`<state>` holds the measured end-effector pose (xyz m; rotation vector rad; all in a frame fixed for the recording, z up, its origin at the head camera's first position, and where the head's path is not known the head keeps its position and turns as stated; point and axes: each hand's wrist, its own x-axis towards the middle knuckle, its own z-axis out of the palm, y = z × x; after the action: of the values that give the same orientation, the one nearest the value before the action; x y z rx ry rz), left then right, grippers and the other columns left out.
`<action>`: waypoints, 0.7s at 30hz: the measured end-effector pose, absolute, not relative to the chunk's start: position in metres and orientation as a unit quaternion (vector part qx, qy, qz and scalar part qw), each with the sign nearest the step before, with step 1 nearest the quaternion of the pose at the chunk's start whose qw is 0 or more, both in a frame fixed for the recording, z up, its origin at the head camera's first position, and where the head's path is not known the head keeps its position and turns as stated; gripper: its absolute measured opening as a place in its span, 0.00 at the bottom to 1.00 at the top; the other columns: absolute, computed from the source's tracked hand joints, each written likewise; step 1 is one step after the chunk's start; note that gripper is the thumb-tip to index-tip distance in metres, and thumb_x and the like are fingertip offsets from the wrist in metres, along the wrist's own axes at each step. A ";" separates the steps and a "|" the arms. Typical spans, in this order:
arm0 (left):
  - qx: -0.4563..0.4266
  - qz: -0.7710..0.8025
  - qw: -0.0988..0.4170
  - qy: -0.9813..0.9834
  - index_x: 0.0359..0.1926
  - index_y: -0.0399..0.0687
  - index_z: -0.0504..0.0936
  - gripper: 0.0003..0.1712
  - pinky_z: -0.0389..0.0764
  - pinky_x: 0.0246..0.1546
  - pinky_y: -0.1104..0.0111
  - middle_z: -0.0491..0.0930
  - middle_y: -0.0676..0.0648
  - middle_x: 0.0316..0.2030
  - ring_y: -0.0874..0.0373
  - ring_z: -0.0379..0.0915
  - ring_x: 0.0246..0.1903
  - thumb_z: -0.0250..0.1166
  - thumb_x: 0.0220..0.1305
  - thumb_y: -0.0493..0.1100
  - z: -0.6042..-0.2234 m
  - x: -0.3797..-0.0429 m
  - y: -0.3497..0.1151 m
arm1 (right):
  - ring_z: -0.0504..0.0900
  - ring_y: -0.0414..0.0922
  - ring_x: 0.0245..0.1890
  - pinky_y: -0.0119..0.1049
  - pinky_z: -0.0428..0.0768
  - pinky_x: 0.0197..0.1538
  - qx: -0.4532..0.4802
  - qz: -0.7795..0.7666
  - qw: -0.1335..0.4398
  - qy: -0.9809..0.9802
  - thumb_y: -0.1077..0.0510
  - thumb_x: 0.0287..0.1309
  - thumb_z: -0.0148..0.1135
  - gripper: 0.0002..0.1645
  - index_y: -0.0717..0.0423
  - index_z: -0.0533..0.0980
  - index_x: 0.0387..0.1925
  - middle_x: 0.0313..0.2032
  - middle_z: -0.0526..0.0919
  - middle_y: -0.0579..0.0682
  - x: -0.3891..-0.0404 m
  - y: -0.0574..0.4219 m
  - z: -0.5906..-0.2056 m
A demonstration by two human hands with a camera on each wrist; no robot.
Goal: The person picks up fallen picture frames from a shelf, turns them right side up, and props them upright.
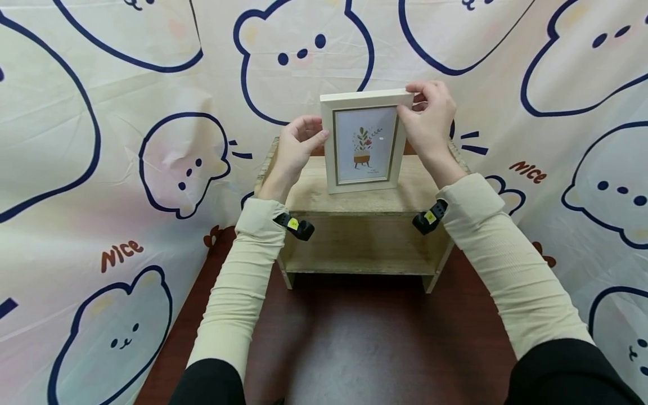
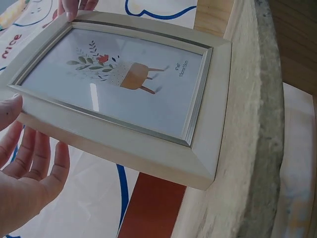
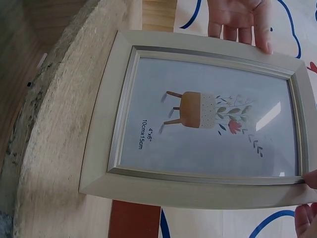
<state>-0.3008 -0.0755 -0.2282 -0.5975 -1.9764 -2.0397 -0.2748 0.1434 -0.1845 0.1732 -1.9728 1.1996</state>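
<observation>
A cream picture frame (image 1: 330, 152) stands upright and slightly tilted on the top board of a small wooden shelf (image 1: 304, 191), its lower edge close to the board's front. Behind its glass is a print (image 1: 361, 152) of a potted plant with a red flower, marked 4"x6". My left hand (image 1: 297, 146) holds the frame's left side, thumb on the edge and fingers around behind. At the upper right corner my right hand (image 1: 430, 121) pinches the frame, with the thumb on the front and the fingers over the top. In the left wrist view the left fingers (image 2: 42, 158) spread behind the frame.
The shelf has a lower board (image 1: 354, 261) and raised side panels. It stands on a dark reddish-brown surface (image 1: 364, 337). A pale cloth (image 1: 126, 197) with blue-outlined bears hangs behind and on both sides. Each wrist wears a small black camera (image 1: 298, 226).
</observation>
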 end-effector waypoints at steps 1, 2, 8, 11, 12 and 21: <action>-0.205 -0.698 0.121 -0.675 0.47 0.36 0.74 0.15 0.76 0.41 0.66 0.76 0.47 0.38 0.57 0.73 0.38 0.61 0.58 0.33 -0.228 -0.300 -0.075 | 0.73 0.38 0.35 0.25 0.75 0.41 0.069 0.475 0.399 -0.781 0.68 0.48 0.59 0.15 0.67 0.78 0.41 0.35 0.70 0.45 -0.275 0.143 -0.184; -0.205 -0.700 0.122 -0.673 0.46 0.36 0.74 0.14 0.77 0.40 0.66 0.76 0.47 0.38 0.57 0.73 0.37 0.61 0.58 0.33 -0.229 -0.300 -0.075 | 0.73 0.38 0.35 0.25 0.75 0.41 0.068 0.474 0.398 -0.782 0.68 0.48 0.58 0.15 0.67 0.78 0.41 0.35 0.69 0.45 -0.276 0.143 -0.184; -0.196 -0.718 0.124 -0.656 0.43 0.39 0.76 0.12 0.78 0.37 0.67 0.76 0.47 0.36 0.57 0.72 0.35 0.63 0.56 0.32 -0.230 -0.297 -0.072 | 0.68 0.38 0.38 0.26 0.72 0.42 0.064 0.475 0.368 -0.797 0.57 0.51 0.60 0.22 0.66 0.74 0.47 0.40 0.68 0.49 -0.273 0.139 -0.182; -0.192 -0.721 0.131 -0.653 0.42 0.39 0.76 0.12 0.78 0.36 0.67 0.76 0.47 0.35 0.58 0.72 0.35 0.63 0.56 0.32 -0.230 -0.297 -0.072 | 0.64 0.38 0.42 0.26 0.68 0.44 0.057 0.474 0.344 -0.809 0.47 0.50 0.62 0.33 0.64 0.69 0.53 0.46 0.65 0.52 -0.269 0.131 -0.181; -0.192 -0.720 0.134 -0.653 0.42 0.39 0.76 0.12 0.78 0.36 0.68 0.76 0.47 0.35 0.58 0.72 0.35 0.63 0.56 0.32 -0.230 -0.296 -0.071 | 0.63 0.38 0.43 0.26 0.66 0.46 0.053 0.473 0.337 -0.813 0.44 0.49 0.62 0.37 0.63 0.67 0.55 0.49 0.64 0.53 -0.268 0.128 -0.181; -0.202 -0.716 0.137 -0.654 0.42 0.37 0.75 0.13 0.78 0.34 0.67 0.76 0.46 0.36 0.56 0.73 0.36 0.64 0.55 0.32 -0.231 -0.292 -0.070 | 0.55 0.38 0.58 0.18 0.54 0.56 -0.025 0.491 0.298 -0.818 0.34 0.43 0.63 0.54 0.55 0.53 0.65 0.60 0.53 0.48 -0.268 0.105 -0.177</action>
<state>-0.2923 -0.0702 -0.2315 -0.5841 -1.8921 -2.0729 -0.2684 0.1050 -0.1767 -0.0652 -2.1751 1.3047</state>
